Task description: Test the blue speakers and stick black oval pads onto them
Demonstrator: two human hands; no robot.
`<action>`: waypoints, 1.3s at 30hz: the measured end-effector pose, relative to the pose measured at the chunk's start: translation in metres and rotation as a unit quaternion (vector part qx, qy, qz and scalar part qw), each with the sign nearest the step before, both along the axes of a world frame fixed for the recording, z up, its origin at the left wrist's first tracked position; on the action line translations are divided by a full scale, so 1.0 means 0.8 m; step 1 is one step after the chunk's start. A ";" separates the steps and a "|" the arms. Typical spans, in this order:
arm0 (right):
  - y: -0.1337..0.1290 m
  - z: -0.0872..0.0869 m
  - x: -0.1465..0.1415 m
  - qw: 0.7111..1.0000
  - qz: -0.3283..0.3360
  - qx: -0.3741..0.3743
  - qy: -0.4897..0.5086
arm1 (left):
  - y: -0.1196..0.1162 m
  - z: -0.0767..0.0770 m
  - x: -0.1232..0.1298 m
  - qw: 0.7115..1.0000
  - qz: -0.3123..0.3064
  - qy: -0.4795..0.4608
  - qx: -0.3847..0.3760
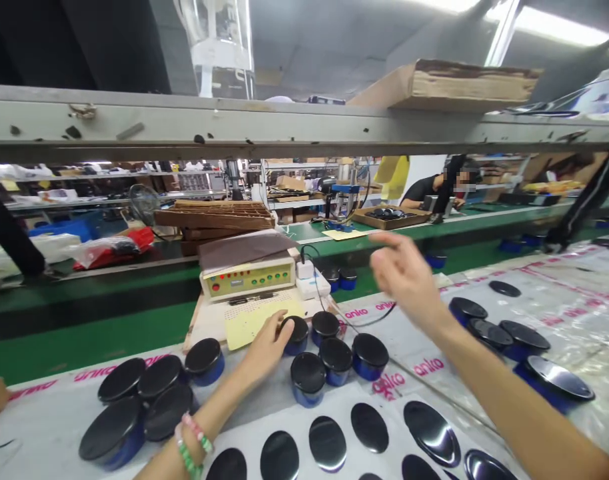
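My left hand (268,345), with a beaded bracelet on its wrist, has its fingers and thumb around the edge of a round blue housing with a glossy black top (296,332). This housing stands at the back of a small cluster, beside another black-topped housing (326,325). My right hand (407,280) is raised above the bench to the right of the cluster. Its index finger is stretched out to the left, the other fingers are partly curled, and nothing shows in it. Below the hands lies a white sheet (297,427) carrying glossy black discs (327,441).
More black-topped housings stand at left (122,380) and right (529,340) on printed plastic film (424,367). Behind is a control box (249,280) with lit buttons and a white plug adapter (312,283). A cable crosses the bench. A shelf beam (284,123) spans overhead; a person (429,190) sits beyond.
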State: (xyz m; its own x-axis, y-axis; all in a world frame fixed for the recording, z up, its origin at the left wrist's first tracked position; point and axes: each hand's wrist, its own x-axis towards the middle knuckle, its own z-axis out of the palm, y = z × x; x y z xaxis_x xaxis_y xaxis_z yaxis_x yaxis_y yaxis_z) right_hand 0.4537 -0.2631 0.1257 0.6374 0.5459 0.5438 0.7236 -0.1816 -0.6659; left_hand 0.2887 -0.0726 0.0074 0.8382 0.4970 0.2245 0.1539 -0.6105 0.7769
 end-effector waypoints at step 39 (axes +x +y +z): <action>0.004 -0.005 -0.096 0.954 0.237 0.054 -0.177 | -0.068 0.110 -0.063 0.757 -0.125 -0.242 -0.594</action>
State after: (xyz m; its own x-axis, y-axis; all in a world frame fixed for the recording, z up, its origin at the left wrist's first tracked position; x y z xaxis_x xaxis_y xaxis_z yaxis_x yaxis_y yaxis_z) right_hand 0.3770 -0.2599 0.1221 0.0999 0.6560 0.7482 0.8905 0.2765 -0.3614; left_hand 0.2384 -0.1272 0.0951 0.9019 0.4284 0.0549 -0.3298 0.6010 0.7281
